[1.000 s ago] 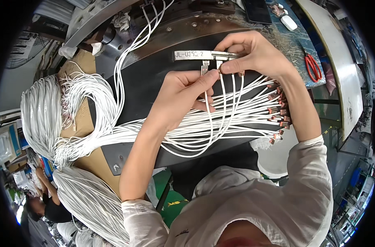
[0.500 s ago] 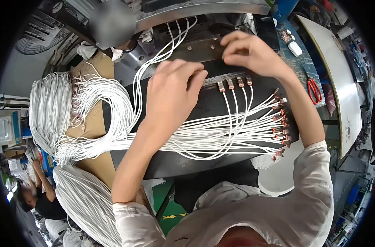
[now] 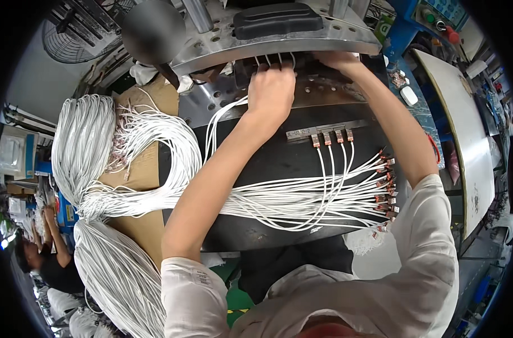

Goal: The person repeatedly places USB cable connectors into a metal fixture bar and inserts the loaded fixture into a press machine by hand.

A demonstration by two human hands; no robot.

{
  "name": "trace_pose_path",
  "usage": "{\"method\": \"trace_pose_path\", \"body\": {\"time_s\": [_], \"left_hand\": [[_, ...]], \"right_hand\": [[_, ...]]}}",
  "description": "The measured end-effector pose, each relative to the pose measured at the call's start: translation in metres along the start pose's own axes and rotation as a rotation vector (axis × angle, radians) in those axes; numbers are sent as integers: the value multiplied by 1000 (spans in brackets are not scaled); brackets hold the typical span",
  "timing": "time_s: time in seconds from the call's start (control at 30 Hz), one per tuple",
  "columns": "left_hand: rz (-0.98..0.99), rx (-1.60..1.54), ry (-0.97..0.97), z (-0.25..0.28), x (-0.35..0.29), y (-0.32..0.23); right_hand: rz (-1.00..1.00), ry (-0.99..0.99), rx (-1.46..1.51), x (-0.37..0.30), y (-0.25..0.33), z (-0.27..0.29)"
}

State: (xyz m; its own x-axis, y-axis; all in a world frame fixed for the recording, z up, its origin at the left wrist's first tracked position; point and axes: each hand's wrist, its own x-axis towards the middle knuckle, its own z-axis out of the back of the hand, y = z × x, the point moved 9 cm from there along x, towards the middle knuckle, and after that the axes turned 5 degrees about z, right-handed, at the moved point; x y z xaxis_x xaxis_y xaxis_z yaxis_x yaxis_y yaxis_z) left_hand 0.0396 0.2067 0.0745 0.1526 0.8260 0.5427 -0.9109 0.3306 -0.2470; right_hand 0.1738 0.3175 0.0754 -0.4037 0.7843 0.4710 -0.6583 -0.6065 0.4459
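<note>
My left hand point(image 3: 272, 93) reaches to the front edge of the metal press plate point(image 3: 335, 39), its fingers closed around several white cables point(image 3: 225, 108) whose ends run up under the plate. Under the same plate, farther right, is my right hand point(image 3: 338, 59); its fingers are hidden. On the black work surface point(image 3: 256, 147) lies a metal strip fixture point(image 3: 301, 134) with several cable connectors point(image 3: 328, 138) seated along it. Below it a fanned bundle of white cables point(image 3: 279, 188) ends at the right in orange-and-metal connectors point(image 3: 387, 194).
Large coils of white cable point(image 3: 84, 149) stand at the left by brown cardboard point(image 3: 146, 169). A black block point(image 3: 278, 21) sits on the press plate. Red-handled scissors point(image 3: 434, 147) show partly behind my right forearm. Another person point(image 3: 56, 262) works at the far left.
Both hands have moved forward to the press plate, the left taking hold of the cables there and the right passing underneath. The view has shifted, showing more of the press.
</note>
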Motion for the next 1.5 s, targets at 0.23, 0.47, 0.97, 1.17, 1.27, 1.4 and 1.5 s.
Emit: {"method": "trace_pose_path", "body": {"time_s": [0.23,0.47,0.97,1.17,1.27,1.4,1.5], "left_hand": [[-456,-400,-183,150,-99,18],[143,192,-253,153,-92,90],[-109,-199,372,40,-119,-126],[-58,-85,321,37,-97,-106],[-94,-97,120,35,-75,-74],[-146,-96,-111,6,-12,-48],[-42,-10,2,0,-4,-21]], "right_hand": [[141,-23,-169,-87,27,47],[87,164,116,-90,66,39],[0,638,0,-155,55,33],[-265,650,567,-110,38,7],[-143,302,408,-40,19,-3],[658,-310,-330,-3,-34,-1],[211,68,-634,34,-82,-38]]}}
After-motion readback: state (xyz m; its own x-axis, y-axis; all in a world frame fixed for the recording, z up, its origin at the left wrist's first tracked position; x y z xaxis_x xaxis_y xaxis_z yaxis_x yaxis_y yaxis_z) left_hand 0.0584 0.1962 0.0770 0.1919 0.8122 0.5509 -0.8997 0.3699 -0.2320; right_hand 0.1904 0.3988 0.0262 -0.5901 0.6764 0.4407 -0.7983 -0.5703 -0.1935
